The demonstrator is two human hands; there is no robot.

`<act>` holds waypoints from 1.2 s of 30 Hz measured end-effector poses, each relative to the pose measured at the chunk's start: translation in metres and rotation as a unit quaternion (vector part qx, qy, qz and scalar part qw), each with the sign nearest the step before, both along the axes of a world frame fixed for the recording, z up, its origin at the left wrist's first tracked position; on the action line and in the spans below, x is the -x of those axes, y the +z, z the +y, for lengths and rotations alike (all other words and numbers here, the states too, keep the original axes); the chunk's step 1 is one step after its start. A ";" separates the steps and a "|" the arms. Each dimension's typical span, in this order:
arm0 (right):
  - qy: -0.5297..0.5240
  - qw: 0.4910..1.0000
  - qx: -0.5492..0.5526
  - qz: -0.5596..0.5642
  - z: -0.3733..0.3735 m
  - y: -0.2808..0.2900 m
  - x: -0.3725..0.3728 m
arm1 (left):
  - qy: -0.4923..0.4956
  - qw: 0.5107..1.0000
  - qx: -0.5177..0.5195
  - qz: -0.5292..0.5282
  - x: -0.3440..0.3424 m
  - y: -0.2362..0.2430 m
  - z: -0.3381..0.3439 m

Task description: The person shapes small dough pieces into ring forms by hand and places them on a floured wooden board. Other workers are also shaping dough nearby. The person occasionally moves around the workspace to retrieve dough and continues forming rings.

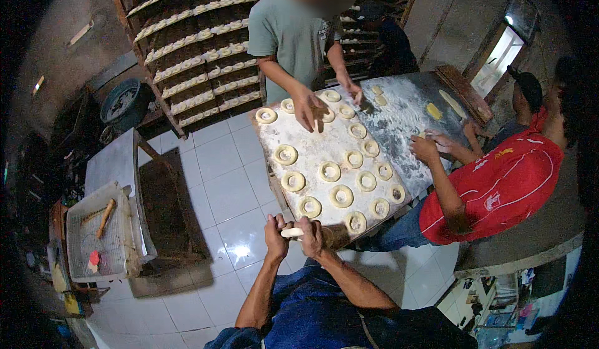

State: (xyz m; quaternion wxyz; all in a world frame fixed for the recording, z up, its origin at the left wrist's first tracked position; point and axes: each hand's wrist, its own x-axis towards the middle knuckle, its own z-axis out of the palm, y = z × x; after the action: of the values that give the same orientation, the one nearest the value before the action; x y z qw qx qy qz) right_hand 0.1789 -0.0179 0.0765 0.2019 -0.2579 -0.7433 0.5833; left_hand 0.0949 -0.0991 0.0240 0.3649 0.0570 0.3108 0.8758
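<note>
My left hand [275,238] and my right hand [313,239] are closed on a pale piece of dough [291,232], stretched between them at the near edge of the table. Its full shape is hidden by my fingers. Just beyond my hands lies a floured board [306,138] bearing several dough rings [310,207], spaced apart in loose rows. At its far side, a co-worker in a grey-green shirt [284,24] has one hand [307,107] down among the rings.
To the right, a person in a red shirt [499,177] works dough on a dark floured tabletop [399,115]. A wooden rack [187,49] with filled shelves stands behind. At left are a metal table [112,162] and a plastic crate [125,249] holding a rolling pin [106,218].
</note>
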 end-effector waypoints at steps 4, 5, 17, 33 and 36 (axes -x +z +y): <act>0.139 0.970 -0.071 -0.186 0.016 -0.005 0.000 | 0.036 0.755 0.386 0.529 0.001 0.019 0.001; 0.072 0.977 -0.162 -0.114 0.006 0.005 0.001 | 0.055 0.886 0.326 0.324 -0.005 0.017 0.005; 0.086 0.996 0.024 0.028 0.051 0.022 0.000 | 0.036 0.978 -0.134 -0.158 0.006 -0.017 0.053; 0.225 0.964 -0.134 0.048 0.158 0.001 0.025 | 0.093 0.890 0.305 0.324 0.022 0.006 0.132; 0.186 0.956 -0.222 0.051 0.167 -0.022 0.030 | 0.011 0.823 0.389 0.414 0.032 0.029 0.137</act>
State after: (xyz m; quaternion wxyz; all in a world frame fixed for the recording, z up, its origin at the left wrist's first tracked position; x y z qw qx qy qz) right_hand 0.1493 0.1487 0.0544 0.1797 -0.0343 -0.8776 0.4431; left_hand 0.0631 0.0383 0.0526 0.1842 0.2635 0.7483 0.5802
